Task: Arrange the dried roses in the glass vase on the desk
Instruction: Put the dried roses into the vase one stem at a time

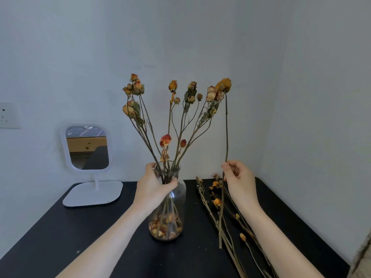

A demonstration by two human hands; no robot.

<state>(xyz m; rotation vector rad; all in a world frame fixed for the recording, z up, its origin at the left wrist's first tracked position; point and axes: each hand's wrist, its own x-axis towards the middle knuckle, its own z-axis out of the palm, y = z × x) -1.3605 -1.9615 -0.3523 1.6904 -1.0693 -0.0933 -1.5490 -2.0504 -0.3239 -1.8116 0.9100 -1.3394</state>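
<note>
Right hand (240,178) fingers pinch one rose (227,127) mid-stem, stem near upright, bloom up. Left hand (153,186) fingers curl round the vase (182,199) neck on the table (100,227). Vase mouth lies just left of the rose, so it likely needs lifting.

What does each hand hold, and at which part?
The left hand grips the vase at its neck. The right hand pinches one rose about mid-stem, holding it upright beside the vase.

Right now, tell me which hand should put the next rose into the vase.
Right. The right hand pinches a long rose stem upright beside the glass vase; the left hand grips the vase's neck, steadying it.
</note>
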